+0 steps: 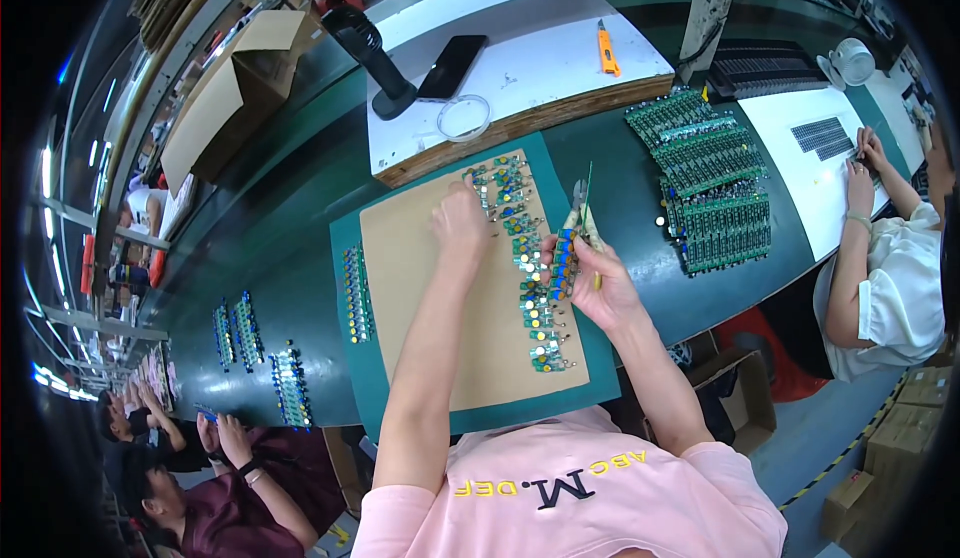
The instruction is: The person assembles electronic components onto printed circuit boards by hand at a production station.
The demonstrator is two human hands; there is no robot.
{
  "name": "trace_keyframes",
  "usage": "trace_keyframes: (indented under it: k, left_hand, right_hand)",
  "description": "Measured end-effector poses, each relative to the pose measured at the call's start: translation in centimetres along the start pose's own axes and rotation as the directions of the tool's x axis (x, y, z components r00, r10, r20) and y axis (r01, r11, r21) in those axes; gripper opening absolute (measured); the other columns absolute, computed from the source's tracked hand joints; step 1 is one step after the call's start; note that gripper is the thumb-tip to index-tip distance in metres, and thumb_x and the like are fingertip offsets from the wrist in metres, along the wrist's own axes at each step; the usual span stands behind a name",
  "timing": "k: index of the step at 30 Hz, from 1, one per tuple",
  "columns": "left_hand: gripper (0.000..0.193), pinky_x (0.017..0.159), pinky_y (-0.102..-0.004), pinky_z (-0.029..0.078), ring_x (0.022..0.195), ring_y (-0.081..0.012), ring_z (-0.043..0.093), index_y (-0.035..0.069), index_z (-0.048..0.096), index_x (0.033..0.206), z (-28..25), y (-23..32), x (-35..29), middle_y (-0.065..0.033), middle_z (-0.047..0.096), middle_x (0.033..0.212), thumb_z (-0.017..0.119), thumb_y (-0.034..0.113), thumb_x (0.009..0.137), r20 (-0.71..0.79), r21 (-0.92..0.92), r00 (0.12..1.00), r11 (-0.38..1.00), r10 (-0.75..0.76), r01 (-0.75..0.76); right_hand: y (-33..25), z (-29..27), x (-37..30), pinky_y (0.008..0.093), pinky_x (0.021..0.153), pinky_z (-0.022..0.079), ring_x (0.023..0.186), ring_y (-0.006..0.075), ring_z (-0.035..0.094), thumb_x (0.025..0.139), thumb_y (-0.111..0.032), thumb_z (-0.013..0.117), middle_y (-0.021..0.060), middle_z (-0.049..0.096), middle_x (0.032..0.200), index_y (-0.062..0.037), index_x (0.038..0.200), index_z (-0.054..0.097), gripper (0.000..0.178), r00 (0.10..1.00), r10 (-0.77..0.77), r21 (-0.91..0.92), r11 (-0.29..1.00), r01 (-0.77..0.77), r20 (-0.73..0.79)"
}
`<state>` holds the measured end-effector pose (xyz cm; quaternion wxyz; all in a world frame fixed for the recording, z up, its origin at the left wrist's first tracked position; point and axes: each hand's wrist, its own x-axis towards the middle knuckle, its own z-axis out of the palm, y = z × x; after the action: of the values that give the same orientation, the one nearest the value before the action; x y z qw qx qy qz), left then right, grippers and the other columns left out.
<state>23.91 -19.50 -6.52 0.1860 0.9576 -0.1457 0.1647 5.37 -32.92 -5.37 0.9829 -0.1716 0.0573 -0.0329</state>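
Observation:
My left hand (460,216) is closed at the upper left end of a row of small circuit boards (540,328). Its fingertips are hidden, so I cannot make out what they hold. In my right hand (608,293) is a strip of circuit boards (564,263) with blue parts along it. The same hand also keeps a pair of cutting pliers (580,195), jaws pointing away from me and pale handles against the palm. Several small boards with yellow, white and blue parts lie in that row on a brown cardboard sheet (410,288), which rests on a green mat (375,403).
A raised white board (540,43) carries a black phone (453,66), an orange utility knife (607,50) and a clear ring (464,118). Stacked green boards (715,188) lie right. More board strips (357,293) lie left. Co-workers sit at both sides.

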Motion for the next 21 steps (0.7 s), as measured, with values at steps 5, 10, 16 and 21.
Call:
trace_keyframes:
  k: [5,10,16,21]
  left_hand:
    - [0.036,0.046,-0.0452,0.05,0.053,-0.0351,0.063,0.0,0.065,0.078,0.6,0.6,-0.4,-0.0175,0.062,0.073,0.057,0.027,0.1,-0.111,0.279,0.991,0.96,0.07,-0.037]
    - [0.034,0.042,-0.043,0.05,0.051,-0.0336,0.063,0.002,0.064,0.077,0.9,0.6,-0.5,-0.0165,0.061,0.076,0.06,0.029,0.098,-0.181,0.33,0.981,0.944,0.072,-0.009]
    - [0.034,0.045,-0.0424,0.052,0.054,-0.0321,0.065,0.001,0.064,0.083,1.0,0.6,-0.8,-0.0166,0.063,0.079,0.059,0.031,0.098,-0.178,0.365,0.984,0.93,0.027,0.041]
    - [0.031,0.048,-0.0403,0.055,0.058,-0.0297,0.067,-0.001,0.065,0.092,0.0,-0.1,-0.1,-0.0171,0.065,0.081,0.059,0.028,0.099,-0.013,0.318,0.999,0.947,-0.053,0.054]
  right_hand:
    - [0.4,-0.6,0.1,0.0395,0.083,0.06,0.098,0.0257,0.066,0.101,-0.01,0.053,0.0199,0.064,0.115,0.0033,0.126,0.053,0.028,0.999,0.038,0.055,0.998,-0.037,-0.006]
    - [0.9,-0.2,-0.1,0.0388,0.082,0.06,0.098,0.0257,0.066,0.101,-0.01,0.053,0.0194,0.064,0.115,0.003,0.126,0.053,0.028,0.995,0.091,0.076,0.993,-0.093,0.039]
    - [1.0,-0.2,-0.3,0.0389,0.082,0.06,0.099,0.0259,0.065,0.101,-0.01,0.053,0.0192,0.063,0.115,0.0024,0.128,0.052,0.029,0.992,0.094,0.103,0.989,-0.103,0.082]
    - [0.7,-0.3,-0.4,0.0389,0.082,0.06,0.099,0.0256,0.065,0.101,-0.009,0.053,0.0193,0.063,0.115,0.002,0.128,0.052,0.029,0.993,0.083,0.108,0.99,-0.092,0.086]
